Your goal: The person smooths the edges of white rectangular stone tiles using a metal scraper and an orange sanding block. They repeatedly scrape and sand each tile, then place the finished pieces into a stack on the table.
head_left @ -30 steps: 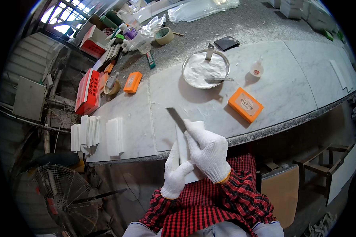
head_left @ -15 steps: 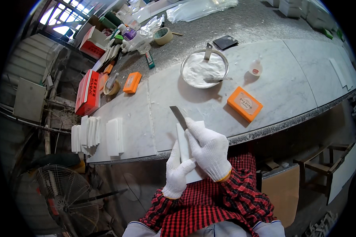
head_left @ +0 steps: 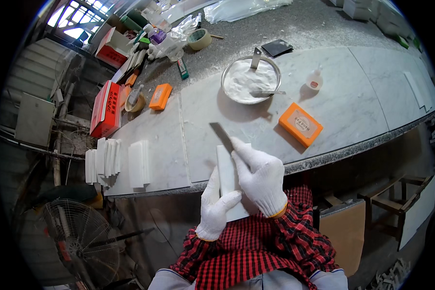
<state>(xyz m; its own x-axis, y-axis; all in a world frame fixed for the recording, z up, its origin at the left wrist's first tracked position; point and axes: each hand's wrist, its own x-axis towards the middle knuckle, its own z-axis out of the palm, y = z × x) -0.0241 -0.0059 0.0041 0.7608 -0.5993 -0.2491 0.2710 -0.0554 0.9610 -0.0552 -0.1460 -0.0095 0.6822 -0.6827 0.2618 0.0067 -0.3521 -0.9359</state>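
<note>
My left hand [head_left: 214,209], in a white knit glove, grips a flat white slab [head_left: 228,169] by its lower left edge, thumb across its face. The slab is held just in front of the worktop's near edge. In my right hand [head_left: 265,181], also gloved, is a thin flat metal scraper blade [head_left: 220,136]. Its free end sticks out up and left, past the slab's far end. My right fingers lie over the slab's right side; whether the blade touches it is hidden. Beyond stands a metal bowl [head_left: 240,101] of white powder [head_left: 246,77] with two metal blades in it.
An orange box [head_left: 300,124] and a small white bottle [head_left: 314,79] stand right of the bowl. White slabs are stacked [head_left: 139,164] at left, near a red box [head_left: 106,110] and another orange box [head_left: 160,96]. A fan [head_left: 82,241] stands at lower left.
My right hand has moved slightly right with the blade, uncovering more of the slab's face. My left hand still holds the slab, nearly in place.
</note>
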